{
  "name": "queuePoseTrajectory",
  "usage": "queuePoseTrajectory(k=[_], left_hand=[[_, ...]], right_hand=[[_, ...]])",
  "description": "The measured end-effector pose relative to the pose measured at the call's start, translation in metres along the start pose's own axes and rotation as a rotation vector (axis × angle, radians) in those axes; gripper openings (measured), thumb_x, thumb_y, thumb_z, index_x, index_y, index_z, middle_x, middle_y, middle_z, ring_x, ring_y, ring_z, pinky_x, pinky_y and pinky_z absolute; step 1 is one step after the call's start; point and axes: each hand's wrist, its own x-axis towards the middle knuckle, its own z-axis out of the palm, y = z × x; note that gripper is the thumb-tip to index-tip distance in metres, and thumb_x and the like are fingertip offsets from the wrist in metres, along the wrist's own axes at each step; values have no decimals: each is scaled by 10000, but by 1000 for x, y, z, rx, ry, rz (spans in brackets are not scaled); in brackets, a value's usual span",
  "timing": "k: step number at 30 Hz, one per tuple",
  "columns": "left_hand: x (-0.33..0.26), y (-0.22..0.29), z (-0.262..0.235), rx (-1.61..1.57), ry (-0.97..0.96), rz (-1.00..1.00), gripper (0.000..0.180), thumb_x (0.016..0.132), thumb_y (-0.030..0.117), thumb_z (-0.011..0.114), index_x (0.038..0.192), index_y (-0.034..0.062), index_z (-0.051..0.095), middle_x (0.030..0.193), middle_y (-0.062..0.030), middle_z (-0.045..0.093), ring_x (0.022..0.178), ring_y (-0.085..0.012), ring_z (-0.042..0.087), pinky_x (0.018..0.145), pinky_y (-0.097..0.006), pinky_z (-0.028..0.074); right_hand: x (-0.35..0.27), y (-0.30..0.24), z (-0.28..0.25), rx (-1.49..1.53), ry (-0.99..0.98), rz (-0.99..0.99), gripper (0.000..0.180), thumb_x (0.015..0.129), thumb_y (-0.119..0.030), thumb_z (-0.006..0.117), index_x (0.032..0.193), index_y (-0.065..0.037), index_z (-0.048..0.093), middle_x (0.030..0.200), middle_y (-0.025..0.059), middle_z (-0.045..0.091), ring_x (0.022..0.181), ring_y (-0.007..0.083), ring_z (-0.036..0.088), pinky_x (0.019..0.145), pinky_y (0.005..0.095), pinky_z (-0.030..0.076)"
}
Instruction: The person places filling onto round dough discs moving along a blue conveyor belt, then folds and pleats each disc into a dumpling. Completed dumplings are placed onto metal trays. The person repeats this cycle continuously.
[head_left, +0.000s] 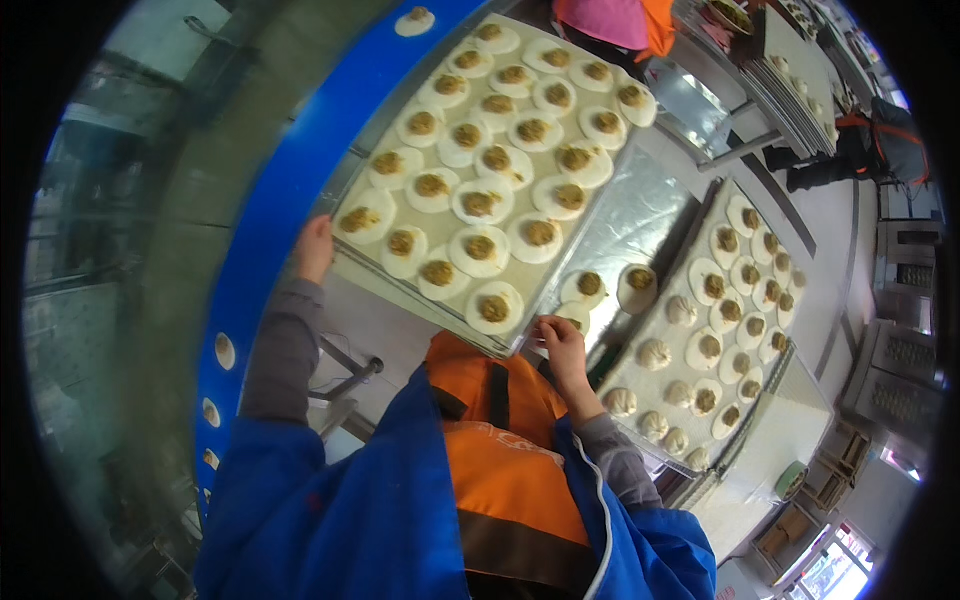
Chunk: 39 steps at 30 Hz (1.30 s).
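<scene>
A large tray [455,305] lies in front of me, covered with rows of flat round dough wrappers, each topped with a mound of brown filling [480,247]. My left hand [314,250] is closed on the tray's left edge, near its front corner. At the front right corner, my right hand [562,348] has its fingers closed on the rim. Just beyond the right hand, a few filled wrappers [583,287] rest on a shiny metal surface [640,205].
A blue conveyor belt [268,215] curves along my left, carrying spaced dough rounds [225,350]. On the right stands another tray [640,385] with open filled wrappers and pleated buns [655,354]. Stacked trays [790,90] and a person in dark clothes [880,140] are at far right.
</scene>
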Motion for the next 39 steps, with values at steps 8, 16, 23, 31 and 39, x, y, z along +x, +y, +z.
queuePoseTrajectory(k=[8,16,23,31,39], left_hand=[[27,13,-9,176,-23,167,222,985,215,573,1024,27,685,981,-140,689,853,-307,645,751,-415,493],[61,15,-11,376,-184,215,304,954,316,587,914,22,649,881,-200,669,835,-401,624,695,-481,465],[80,-2,-5,330,-197,241,426,1021,387,484,993,5,669,973,-215,688,915,-361,648,773,-432,486],[74,9,-21,-4,-435,-17,385,1077,412,374,1055,92,587,911,-13,568,820,-116,529,723,-299,436],[55,56,-28,-570,-668,-202,521,1061,434,414,1373,25,498,1349,-125,572,1213,-234,572,995,-377,485]], right_hand=[[-3,-2,21,10,70,-41,169,971,-139,625,1027,13,674,844,35,696,732,112,667,646,247,547],[-5,-1,39,118,196,-12,125,913,-99,685,936,20,654,782,26,671,671,93,605,607,237,488],[-4,-1,48,-127,232,-115,271,954,-223,616,864,29,658,702,78,650,637,126,584,614,289,485],[-21,-22,69,-163,337,-250,300,1022,-253,525,1044,34,608,971,221,676,863,340,620,811,395,489],[-29,-49,62,-52,327,-202,310,1044,-260,472,1073,26,589,895,199,625,821,292,572,785,369,474]])
